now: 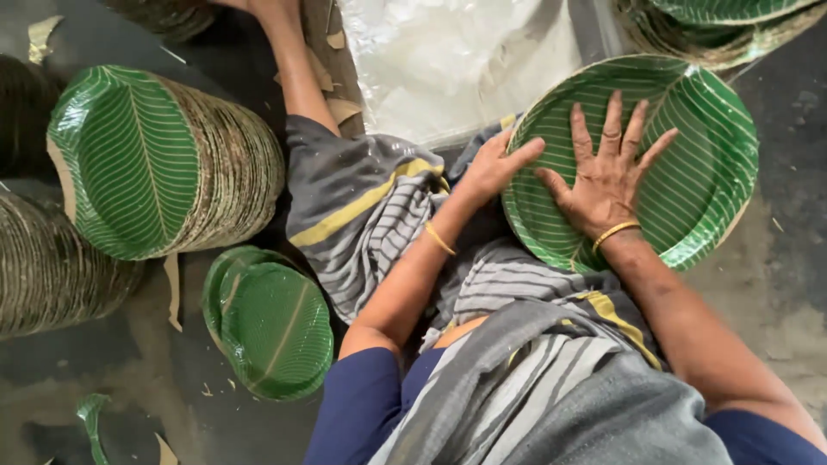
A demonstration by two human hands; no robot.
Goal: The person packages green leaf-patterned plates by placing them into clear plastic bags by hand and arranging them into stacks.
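A round green paper plate printed with a leaf pattern rests against my lap, face up. My right hand lies flat on its middle with the fingers spread wide. My left hand grips the plate's left rim, thumb on the face and fingers behind the edge. Both wrists wear a thin gold bangle. A grey striped cloth with a yellow band covers my legs below the plate.
A long stack of the same plates lies on its side at the left. A short pile of green plates sits on the dark floor below it. More stacks lie at the far left and top right. A clear plastic sheet is above.
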